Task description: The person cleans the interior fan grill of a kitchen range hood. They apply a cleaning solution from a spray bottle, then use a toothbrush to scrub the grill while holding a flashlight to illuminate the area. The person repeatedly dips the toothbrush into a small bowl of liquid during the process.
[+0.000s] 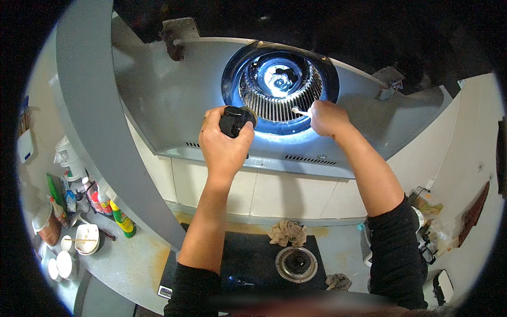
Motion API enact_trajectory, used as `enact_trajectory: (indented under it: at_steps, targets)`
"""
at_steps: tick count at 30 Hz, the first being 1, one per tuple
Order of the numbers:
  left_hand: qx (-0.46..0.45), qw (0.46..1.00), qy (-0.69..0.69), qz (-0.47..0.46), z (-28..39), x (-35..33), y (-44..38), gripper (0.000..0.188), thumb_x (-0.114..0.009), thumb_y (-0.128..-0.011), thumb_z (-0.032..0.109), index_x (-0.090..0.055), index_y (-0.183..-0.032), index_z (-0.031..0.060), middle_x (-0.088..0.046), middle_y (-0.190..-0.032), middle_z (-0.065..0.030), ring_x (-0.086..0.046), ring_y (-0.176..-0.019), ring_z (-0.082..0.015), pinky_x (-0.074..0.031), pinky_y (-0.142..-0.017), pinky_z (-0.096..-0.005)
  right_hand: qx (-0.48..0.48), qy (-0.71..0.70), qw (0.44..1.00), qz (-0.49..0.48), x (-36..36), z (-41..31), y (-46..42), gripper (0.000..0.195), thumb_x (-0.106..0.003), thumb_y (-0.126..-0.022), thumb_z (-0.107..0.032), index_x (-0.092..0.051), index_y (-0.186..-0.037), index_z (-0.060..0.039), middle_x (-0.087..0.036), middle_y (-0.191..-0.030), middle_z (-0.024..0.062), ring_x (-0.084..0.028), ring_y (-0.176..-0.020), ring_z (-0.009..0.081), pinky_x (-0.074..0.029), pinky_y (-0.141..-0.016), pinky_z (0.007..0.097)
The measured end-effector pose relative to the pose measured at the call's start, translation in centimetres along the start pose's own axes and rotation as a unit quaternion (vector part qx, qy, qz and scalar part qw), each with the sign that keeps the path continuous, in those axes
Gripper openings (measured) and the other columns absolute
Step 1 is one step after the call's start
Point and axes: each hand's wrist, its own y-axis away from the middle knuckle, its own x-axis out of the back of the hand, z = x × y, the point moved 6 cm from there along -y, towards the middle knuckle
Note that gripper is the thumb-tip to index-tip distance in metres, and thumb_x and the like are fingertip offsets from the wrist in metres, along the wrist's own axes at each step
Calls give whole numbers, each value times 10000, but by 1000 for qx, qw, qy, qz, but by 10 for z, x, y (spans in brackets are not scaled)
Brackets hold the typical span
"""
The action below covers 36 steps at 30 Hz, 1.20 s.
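Note:
My left hand (223,148) grips a black lamp (233,122), whose light appears to fall into the round opening of a range hood (170,95). Inside that opening is a fan wheel (273,107) with narrow metal blades, ringed by a dark collar (229,79). My right hand (329,118) is closed at the collar's lower right. From its fingers a small white stick-like tool (302,112) points left over the blades. Whether its tip touches them I cannot tell. Bright glare covers the hub (282,81) deeper inside.
Below lies a black cooktop (245,257) with a metal burner ring (296,264). Crumpled rags (288,233) sit beside the burner. A grey panel (119,138) curves down on the left. Bottles (122,220) and white bowls (87,239) crowd the left counter.

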Motion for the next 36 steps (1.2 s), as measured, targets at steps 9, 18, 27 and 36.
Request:
enact_trajectory:
  at_steps: [9,18,27,36]
  targets:
    - [9,1000,0,-2,1,1,-7,318,-722,-655,115,-610,-922,-16,-617,-860,-101,-623,-762,-223,-501,-714,-336,-3,60,996,-65,16,-18,7,245,-534,-808,-89,-695,-984,-31,-671,-1067,198,-660,-990,347,-529,-834,443]
    - [-37,999,-32,-9,15,-25,-24,468,-737,-638,192,-631,-1014,-66,-674,-897,-191,-663,-838,-262,-508,-777,-339,-2,51,995,-85,29,-28,1,267,-550,-805,-70,-678,-1033,-19,-663,-1093,202,-658,-1012,334,-523,-856,431]
    - [-39,999,-29,-18,15,-25,-22,466,-737,-641,191,-632,-1012,-69,-670,-936,-213,-665,-860,-300,-505,-802,-367,-1,49,993,-111,17,-31,-9,285,-560,-811,-90,-663,-1058,7,-653,-1118,214,-647,-1038,347,-517,-868,438]
    - [-15,999,-31,-27,10,-27,-21,499,-742,-638,193,-621,-1037,-80,-667,-945,-220,-664,-872,-293,-506,-798,-360,-2,-6,997,-81,16,-39,-8,307,-542,-764,-41,-669,-1039,11,-657,-1094,221,-649,-1034,335,-519,-863,418]
